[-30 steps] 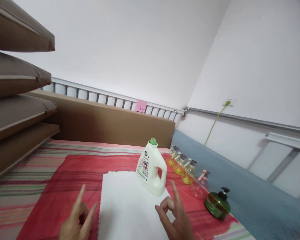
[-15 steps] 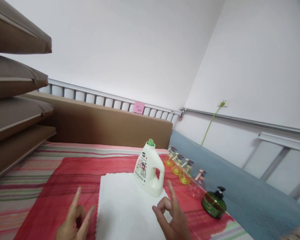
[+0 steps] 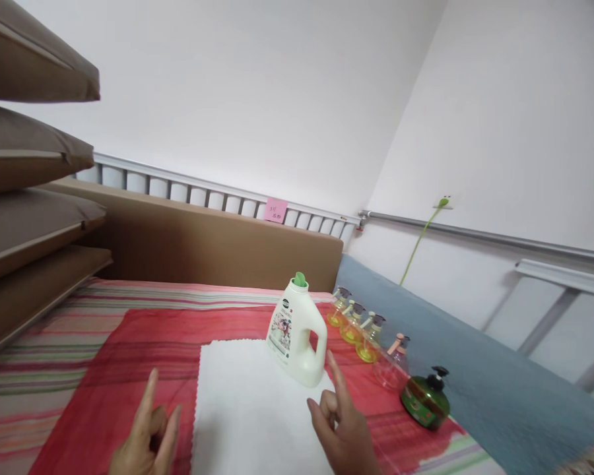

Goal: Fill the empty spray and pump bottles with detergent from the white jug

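My left hand hovers low over the red cloth, index finger raised, the other fingers curled, holding nothing. My right hand is above the near right part of a white towel, index finger pointing up, thumb and other fingers curled together, empty. A white detergent jug with a green cap stands upright on the towel's far right corner, just beyond my right hand.
A row of pump bottles runs along the red cloth's right edge: three yellow ones, a clear pink one, a dark green one. Brown cushions are stacked at left. A blue mat lies at right.
Both hands have dropped slightly and drawn toward me. My right thumb and finger ring has closed tighter. The jug and bottles have not moved.
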The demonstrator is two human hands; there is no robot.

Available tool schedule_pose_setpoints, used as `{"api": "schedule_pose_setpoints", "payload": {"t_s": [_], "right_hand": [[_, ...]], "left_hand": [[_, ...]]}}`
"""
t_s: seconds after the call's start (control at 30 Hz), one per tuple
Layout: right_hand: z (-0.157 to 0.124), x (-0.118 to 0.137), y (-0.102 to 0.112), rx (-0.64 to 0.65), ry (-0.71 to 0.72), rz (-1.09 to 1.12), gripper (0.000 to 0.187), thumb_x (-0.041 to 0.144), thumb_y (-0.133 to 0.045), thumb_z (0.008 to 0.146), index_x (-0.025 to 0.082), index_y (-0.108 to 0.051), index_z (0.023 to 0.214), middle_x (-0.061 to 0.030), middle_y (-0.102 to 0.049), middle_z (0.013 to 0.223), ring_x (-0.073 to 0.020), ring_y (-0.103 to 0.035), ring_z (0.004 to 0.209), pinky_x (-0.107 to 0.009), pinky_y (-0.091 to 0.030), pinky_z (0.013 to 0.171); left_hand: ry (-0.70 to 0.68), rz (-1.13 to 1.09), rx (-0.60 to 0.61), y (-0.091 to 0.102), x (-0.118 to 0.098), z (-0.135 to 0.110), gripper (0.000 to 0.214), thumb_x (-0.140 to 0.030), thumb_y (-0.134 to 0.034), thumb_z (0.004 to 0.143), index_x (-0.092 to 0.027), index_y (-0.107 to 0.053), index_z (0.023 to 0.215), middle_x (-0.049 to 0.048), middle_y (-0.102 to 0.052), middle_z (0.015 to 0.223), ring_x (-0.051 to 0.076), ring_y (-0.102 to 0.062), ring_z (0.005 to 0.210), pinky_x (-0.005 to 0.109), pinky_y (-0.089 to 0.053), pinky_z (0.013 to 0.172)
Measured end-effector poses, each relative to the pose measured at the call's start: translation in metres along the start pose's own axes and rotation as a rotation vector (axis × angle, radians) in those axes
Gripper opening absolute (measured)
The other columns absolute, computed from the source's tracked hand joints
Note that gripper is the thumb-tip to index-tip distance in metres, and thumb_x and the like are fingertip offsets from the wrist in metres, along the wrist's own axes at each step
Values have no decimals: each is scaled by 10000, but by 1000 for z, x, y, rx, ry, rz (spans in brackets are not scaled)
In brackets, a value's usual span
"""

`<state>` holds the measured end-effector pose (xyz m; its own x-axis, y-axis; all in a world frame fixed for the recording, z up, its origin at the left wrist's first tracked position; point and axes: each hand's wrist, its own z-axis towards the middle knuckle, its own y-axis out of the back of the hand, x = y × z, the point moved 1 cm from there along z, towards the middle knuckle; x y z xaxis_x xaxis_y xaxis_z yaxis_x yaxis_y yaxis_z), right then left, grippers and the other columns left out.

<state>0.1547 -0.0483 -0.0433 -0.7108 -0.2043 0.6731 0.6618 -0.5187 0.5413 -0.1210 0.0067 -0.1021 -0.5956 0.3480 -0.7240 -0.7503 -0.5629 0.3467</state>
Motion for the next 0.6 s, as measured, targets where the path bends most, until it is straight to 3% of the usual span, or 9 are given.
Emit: {"api": "schedule_pose_setpoints", "payload": {"t_s": [0.13, 0.27, 0.37, 0.6], "right_hand": [[3, -7, -4, -27, -24, -3, 646, 313, -418, 839, 128, -160, 1401, 92, -220, 555, -131, -309, 463, -240, -304, 493], [18, -20, -21, 77, -204, 38, 701, 197, -416, 709, 108, -243, 1382, 100, -202, 508, -138, -263, 443, -238, -242, 445], [27, -25, -30, 126, -242, 75, 757, 172, -389, 654, 99, -221, 1388, 103, -190, 506, -137, -256, 443, -233, -238, 446], [24, -26, -31, 144, -255, 39, 756, 177, -385, 652, 102, -223, 1387, 103, -208, 495, -147, -269, 469, -246, -253, 478]], "left_hand": [[-17, 4, 27, -5, 8, -1, 718, -454, -412, 818, -134, -167, 1412, -84, -410, 480, 102, -425, 380, 168, -381, 450], [4, 56, 283, -26, 30, 2, 671, -326, -347, 833, -102, -98, 1414, -100, -382, 460, 115, -430, 377, 183, -335, 429], [25, 102, 430, -36, 40, 3, 648, -248, -308, 824, -82, -82, 1408, -109, -333, 465, 131, -440, 401, 209, -321, 452], [42, 133, 436, -37, 41, 0, 635, -219, -296, 811, -96, -110, 1405, -103, -361, 463, 138, -436, 424, 234, -304, 480]]}}
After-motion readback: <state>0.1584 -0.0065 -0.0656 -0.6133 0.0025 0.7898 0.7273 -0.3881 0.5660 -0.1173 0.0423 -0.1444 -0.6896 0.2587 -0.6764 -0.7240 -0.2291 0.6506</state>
